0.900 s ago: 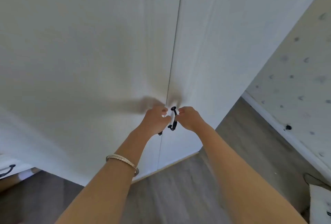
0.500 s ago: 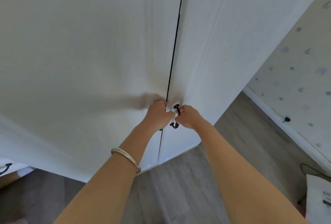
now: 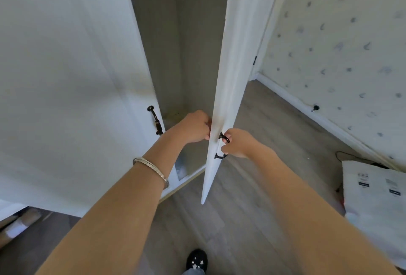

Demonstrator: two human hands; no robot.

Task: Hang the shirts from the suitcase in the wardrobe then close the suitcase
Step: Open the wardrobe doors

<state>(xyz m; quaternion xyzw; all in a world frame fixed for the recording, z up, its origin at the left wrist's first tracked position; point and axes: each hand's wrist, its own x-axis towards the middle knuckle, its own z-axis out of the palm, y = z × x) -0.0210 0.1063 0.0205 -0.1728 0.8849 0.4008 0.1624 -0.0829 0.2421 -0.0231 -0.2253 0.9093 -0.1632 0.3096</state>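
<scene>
The white wardrobe's right door stands swung out towards me, seen almost edge-on. My right hand grips its black handle. My left hand curls round the inner edge of that same door. The left door is shut, and its black handle is free. Between the doors the bare wardrobe interior shows. No shirts or suitcase are in view.
Grey wood floor runs in front of the wardrobe. A patterned wall with a white baseboard stands to the right. A white printed box or bag sits at the right edge. My dark shoe is at the bottom.
The right door has swung open from a thin crack to wide open. My left hand left the left door's handle and now holds the right door's edge.
</scene>
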